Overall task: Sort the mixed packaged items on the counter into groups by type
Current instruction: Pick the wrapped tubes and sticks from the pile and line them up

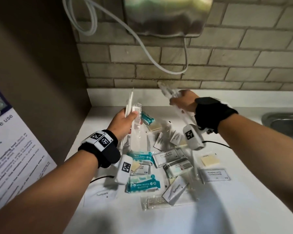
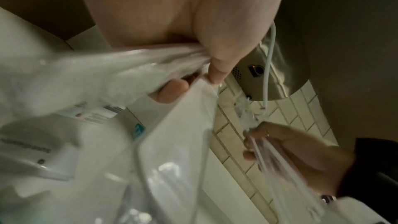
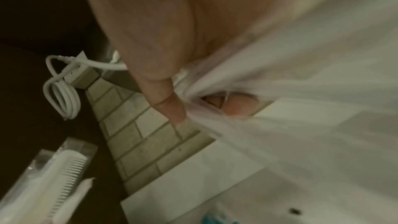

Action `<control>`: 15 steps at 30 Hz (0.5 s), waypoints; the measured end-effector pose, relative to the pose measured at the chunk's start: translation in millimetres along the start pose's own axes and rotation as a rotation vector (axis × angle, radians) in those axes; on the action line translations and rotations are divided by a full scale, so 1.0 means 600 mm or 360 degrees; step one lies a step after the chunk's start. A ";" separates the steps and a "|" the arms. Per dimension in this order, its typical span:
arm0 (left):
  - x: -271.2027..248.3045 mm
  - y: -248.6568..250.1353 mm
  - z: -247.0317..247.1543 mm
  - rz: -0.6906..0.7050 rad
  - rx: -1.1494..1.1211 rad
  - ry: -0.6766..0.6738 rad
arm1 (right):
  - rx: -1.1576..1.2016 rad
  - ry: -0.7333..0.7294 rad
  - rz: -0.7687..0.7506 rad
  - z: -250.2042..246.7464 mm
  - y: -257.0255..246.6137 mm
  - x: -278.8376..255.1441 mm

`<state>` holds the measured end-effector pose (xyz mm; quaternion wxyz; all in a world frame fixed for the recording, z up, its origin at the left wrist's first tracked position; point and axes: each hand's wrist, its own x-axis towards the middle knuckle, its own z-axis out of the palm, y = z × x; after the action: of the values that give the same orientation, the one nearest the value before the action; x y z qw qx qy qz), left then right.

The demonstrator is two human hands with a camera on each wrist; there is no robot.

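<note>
My left hand (image 1: pixel 128 119) is raised over the counter's back left and grips white combs in clear wrappers (image 1: pixel 137 115), held upright; its wrist view shows the thumb (image 2: pixel 217 67) pinching the wrappers (image 2: pixel 172 125). At the back centre my right hand (image 1: pixel 183 103) grips a bundle of long, thin clear-wrapped items (image 1: pixel 166 92), too blurred to identify. The right wrist view shows the fingers (image 3: pixel 172 106) curled round that bundle (image 3: pixel 280 108), with the combs (image 3: pixel 64 173) at lower left. The mixed pile below holds teal wipes packs (image 1: pixel 143 184), shampoo sachets (image 1: pixel 216 174), toothpaste tubes (image 1: pixel 174 190), soap bars (image 1: pixel 210 160) and a wrapped comb (image 1: pixel 156 202).
The white counter (image 1: pixel 243 208) ends at a tiled wall behind and a brown wall (image 1: pixel 41 73) on the left. A steel sink (image 1: pixel 284 125) lies at the right. A metal hand dryer (image 1: pixel 167 14) with a looped white cable (image 1: pixel 142 41) hangs above. A printed notice (image 1: pixel 12 149) leans left.
</note>
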<state>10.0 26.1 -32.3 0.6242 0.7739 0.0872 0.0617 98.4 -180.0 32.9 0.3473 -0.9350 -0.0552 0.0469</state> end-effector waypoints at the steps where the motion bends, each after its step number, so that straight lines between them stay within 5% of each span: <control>1: 0.000 0.001 0.008 0.0005 -0.0016 -0.0009 | -0.0024 -0.0017 0.0058 -0.010 0.022 -0.007; 6: -0.004 0.008 0.039 0.0027 -0.0108 -0.0092 | -0.0348 -0.0493 0.0370 0.011 0.147 -0.051; 15: 0.003 0.030 0.088 0.0068 0.0051 -0.0062 | -0.0527 -0.0430 0.0493 0.045 0.182 -0.060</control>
<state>23.6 -27.5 -25.9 0.6119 0.7865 0.0593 0.0585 66.9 -249.9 -57.2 0.1676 -0.9616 0.0358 0.2143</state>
